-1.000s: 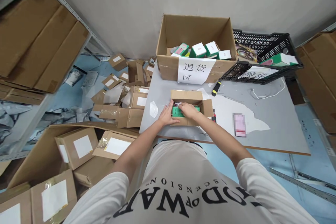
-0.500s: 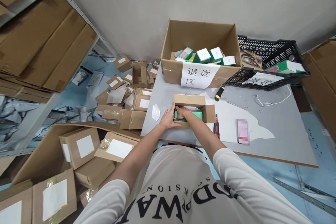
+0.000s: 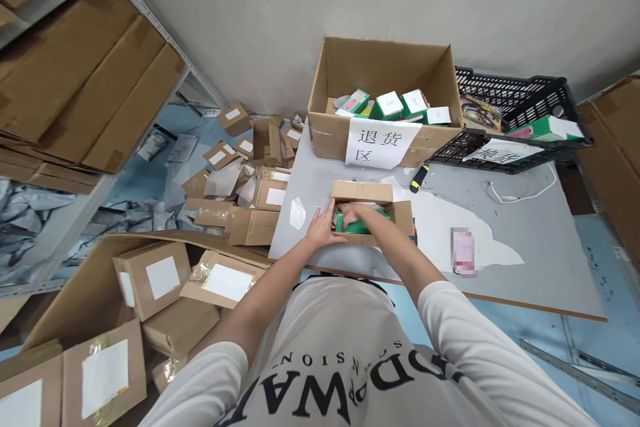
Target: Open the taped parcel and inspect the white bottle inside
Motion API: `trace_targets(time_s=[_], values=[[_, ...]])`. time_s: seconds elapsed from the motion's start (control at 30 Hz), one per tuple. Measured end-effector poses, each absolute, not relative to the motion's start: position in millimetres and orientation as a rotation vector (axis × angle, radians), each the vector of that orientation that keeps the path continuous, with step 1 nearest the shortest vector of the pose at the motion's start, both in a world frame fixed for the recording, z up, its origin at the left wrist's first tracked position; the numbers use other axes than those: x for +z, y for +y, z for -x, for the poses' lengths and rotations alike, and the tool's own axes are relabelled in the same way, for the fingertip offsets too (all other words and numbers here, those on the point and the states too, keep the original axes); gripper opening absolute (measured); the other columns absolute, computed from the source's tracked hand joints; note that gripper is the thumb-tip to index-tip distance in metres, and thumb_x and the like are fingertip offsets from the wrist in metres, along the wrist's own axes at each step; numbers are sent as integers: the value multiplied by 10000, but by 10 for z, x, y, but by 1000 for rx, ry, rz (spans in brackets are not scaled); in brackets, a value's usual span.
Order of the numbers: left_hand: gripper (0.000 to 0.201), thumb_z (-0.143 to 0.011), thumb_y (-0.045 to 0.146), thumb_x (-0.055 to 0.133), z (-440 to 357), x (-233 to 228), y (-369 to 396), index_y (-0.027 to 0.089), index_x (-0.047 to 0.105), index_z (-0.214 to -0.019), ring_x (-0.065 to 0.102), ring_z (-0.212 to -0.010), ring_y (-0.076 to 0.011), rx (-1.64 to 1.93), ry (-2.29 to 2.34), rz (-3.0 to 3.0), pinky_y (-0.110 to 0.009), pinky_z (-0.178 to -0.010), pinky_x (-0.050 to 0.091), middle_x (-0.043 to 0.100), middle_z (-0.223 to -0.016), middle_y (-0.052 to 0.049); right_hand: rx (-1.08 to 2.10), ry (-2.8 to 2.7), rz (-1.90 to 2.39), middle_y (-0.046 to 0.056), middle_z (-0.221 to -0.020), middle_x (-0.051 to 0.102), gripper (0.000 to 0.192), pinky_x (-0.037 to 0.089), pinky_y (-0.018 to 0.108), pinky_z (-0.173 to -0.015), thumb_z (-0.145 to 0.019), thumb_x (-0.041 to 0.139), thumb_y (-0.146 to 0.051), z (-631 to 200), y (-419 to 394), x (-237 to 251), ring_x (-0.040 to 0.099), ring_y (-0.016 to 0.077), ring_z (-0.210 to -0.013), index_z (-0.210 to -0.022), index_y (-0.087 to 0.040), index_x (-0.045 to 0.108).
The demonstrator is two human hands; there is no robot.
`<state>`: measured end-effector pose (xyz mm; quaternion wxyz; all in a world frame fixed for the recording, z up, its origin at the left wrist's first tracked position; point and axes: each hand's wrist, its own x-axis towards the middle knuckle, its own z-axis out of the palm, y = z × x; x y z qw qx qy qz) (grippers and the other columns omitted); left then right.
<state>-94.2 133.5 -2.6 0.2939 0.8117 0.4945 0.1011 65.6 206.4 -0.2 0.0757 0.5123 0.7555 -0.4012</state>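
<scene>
A small open cardboard box (image 3: 362, 191) sits near the front left of the grey table, its flaps spread. My left hand (image 3: 323, 227) is wrapped around the left end of this box, thumb along the near side. Inside lies a green box (image 3: 367, 223), slightly tilted. Reaching in from the near side, my right hand (image 3: 351, 213) has its fingers curled on the green box's left end; the fingertips are partly hidden. A red and black tool (image 3: 415, 231) shows only in part beyond the right flap.
A large carton (image 3: 325, 127) with green-and-white boxes stands behind, beside a black crate (image 3: 530, 90). A yellow-black tool (image 3: 419, 177), a pink phone-like item (image 3: 463, 251) and a white cable (image 3: 525, 199) lie on the table (image 3: 550, 260). Parcels (image 3: 180, 327) fill a carton at left.
My right hand has shifted slightly right, and the green box is now more tilted. The small cardboard box has slid a little right, covering more of the red tool. My left hand keeps its hold.
</scene>
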Motion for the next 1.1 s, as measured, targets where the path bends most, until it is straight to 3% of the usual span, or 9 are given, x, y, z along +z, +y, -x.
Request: trace_targets(time_s=[0.4, 0.57, 0.73, 0.93, 1.1], values=[[1347, -552, 569, 755, 915, -24, 1306, 163, -152, -1461, 362, -1348, -290, 282, 1293, -2202, -515, -1143, 106, 286, -1498, -195, -1311, 2629, -1136, 118, -1353, 470, 885, 379, 369, -1000, -517, 811, -238, -975, 1857, 346, 475, 275, -1207, -1306, -188, 413], [1298, -558, 587, 749, 899, 18, 1362, 167, -70, -1474, 354, -1349, -312, 244, 1324, -2213, -524, -1141, 99, 274, -1501, -201, -1208, 2781, -1067, 94, -1265, 492, 805, 399, 393, -975, -633, 757, -258, -1130, 1753, 651, 497, 264, -1152, -1353, -239, 396], [1295, -565, 611, 733, 883, 26, 1392, 140, -63, -1471, 370, -1338, -319, 236, 1351, -2221, -496, -1146, 117, 321, -1476, -213, -1091, 2961, -1254, 106, -1218, 441, 604, 418, 381, -959, -745, 684, -324, -1302, 1661, 837, 489, 256, -1142, -1303, -233, 471], [1300, -583, 630, 711, 876, 2, 1370, 136, -103, -1468, 327, -1364, -307, 233, 1339, -2264, -506, -1143, 127, 270, -1501, -207, -996, 3011, -1841, 142, -1276, 385, 506, 376, 392, -1022, -754, 682, -393, -1338, 1448, 581, 388, 287, -1263, -1189, -180, 535], [1186, -601, 669, 677, 869, 35, 1394, 164, 58, -1478, 236, -1403, -307, 199, 1309, -2336, -536, -1129, 148, 215, -1524, -194, -1052, 2893, -1858, 137, -1282, 391, 479, 407, 399, -993, -748, 685, -362, -1313, 1287, 419, 441, 274, -1219, -1168, -199, 525]])
